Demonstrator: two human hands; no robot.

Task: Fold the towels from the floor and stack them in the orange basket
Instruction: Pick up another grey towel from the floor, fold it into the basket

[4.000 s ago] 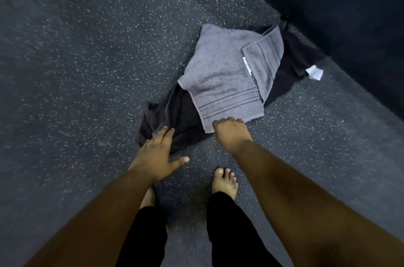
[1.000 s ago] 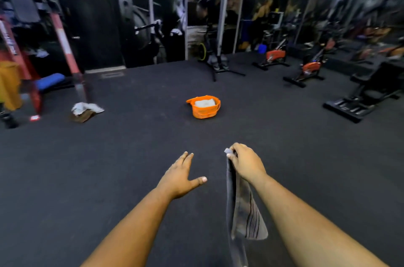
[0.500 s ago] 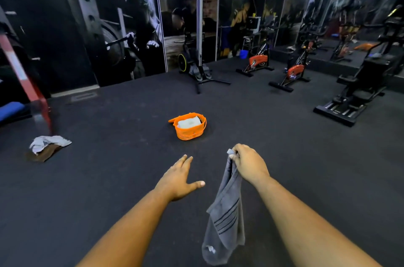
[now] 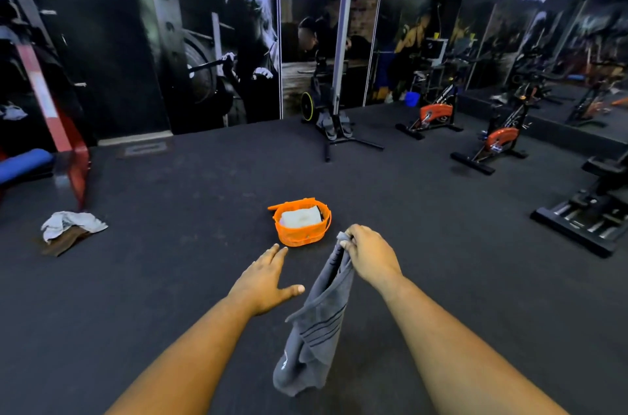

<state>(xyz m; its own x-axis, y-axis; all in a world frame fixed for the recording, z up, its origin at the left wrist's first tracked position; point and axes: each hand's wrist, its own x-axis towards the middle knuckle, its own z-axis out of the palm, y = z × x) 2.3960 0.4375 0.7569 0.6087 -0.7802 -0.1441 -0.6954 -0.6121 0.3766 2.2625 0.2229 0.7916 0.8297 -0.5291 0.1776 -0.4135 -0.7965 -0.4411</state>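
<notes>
Fingers (image 4: pixel 346 242) of my right hand (image 4: pixel 370 256) pinch a grey towel (image 4: pixel 314 329) by its corner, letting it hang. My left hand (image 4: pixel 263 280) is spread open, empty. Ahead on the floor (image 4: pixel 170 278) sits the basket (image 4: pixel 301 226), a folded towel (image 4: pixel 300 217) inside.

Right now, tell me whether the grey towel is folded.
Not folded: the grey towel hangs loose, pinched at one corner by the right hand; the left hand is empty.

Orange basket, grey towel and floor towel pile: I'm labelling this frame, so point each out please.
orange basket (image 4: pixel 299 236), head view, front wall.
grey towel (image 4: pixel 317 329), head view, striped middle of the hanging cloth.
floor towel pile (image 4: pixel 73 223), head view, light towel on top.
</notes>
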